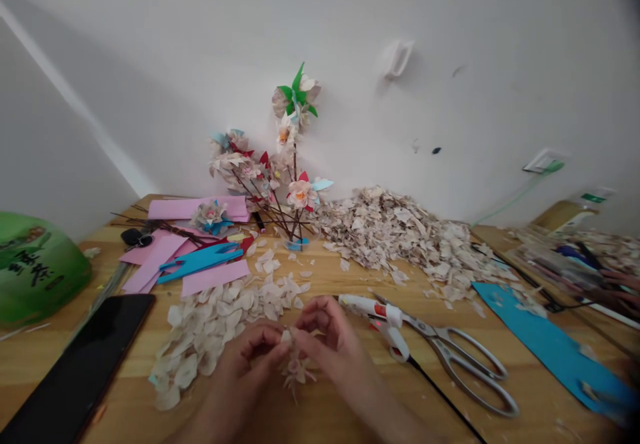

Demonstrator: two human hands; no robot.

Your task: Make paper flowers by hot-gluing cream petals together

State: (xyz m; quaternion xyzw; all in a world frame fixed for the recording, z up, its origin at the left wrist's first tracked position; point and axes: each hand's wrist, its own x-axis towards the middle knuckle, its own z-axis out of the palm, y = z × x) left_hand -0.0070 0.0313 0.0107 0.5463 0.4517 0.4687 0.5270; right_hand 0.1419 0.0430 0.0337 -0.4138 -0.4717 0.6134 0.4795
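My left hand and my right hand meet above the table near its front edge, fingers pinched together. Between their fingertips is a small handmade flower with pale petals, its thin pointed parts hanging downward. The fingers partly cover it, and blur hides its finer detail. Loose whitish petals are spread beside and beyond my left hand. Close to my right hand lies a white hot glue gun with a small red light and a black cord. Metal scissors rest just right of it, blades partly behind the gun.
Finished flowers on twigs stand against the wall. Right of them is a heap of pale flakes. Pink paper, blue paper, a black phone and a green bag surround the work. A person's hand seems to show far right.
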